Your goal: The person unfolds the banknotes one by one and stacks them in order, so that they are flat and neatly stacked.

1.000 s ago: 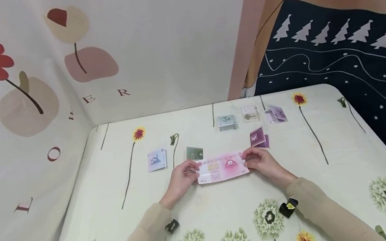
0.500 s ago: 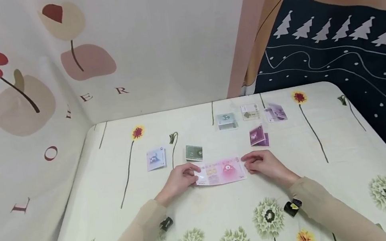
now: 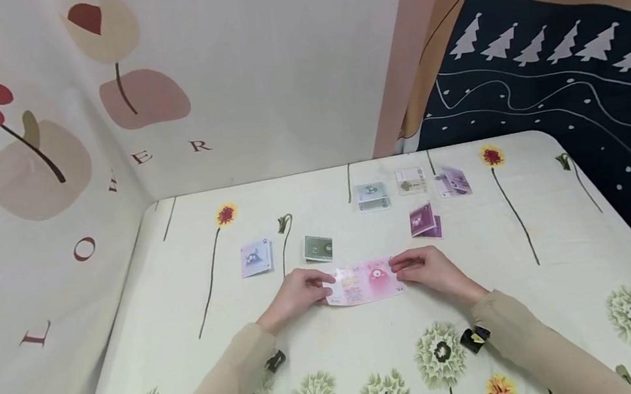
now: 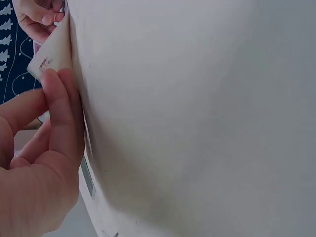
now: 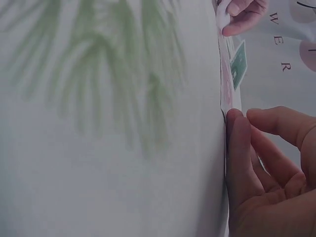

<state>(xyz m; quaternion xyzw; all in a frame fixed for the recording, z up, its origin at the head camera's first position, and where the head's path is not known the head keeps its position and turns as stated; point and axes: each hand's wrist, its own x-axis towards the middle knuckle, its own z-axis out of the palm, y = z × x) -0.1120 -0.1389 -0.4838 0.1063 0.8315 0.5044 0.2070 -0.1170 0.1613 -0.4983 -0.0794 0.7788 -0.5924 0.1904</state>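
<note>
While the left hand [image 3: 302, 292] pinches one end of the pink note [image 3: 364, 282] between thumb and fingers, the right hand [image 3: 431, 271] has its bent fingertips on the other end; whether that second hand grips or merely rests there, I cannot tell. The two hands are apart, with the pink note spread between them on the desk [image 3: 357, 343]. A one-eyed figure fills the note's right half and gold print its left; the small lettering is too blurred to read. In the left wrist view, the end beside the left fingers curls upward.

Just beyond the pink note's left end stands a folded green note [image 3: 318, 248], marked with what looks like a 2. Farther left of the pink note is a folded blue-lilac note [image 3: 256, 257] with a horned figure. Beyond its right end is a folded magenta note [image 3: 423, 220], and well beyond it, in a row from left to right, are a teal note [image 3: 372, 195], a beige note [image 3: 411, 181] and a lilac note [image 3: 453, 181]; their figures are too small to make out.

Left of the pink note and past it, red capitals on the pale wall cloth [image 3: 275, 64] spell FLOWER, reading from near to far.
</note>
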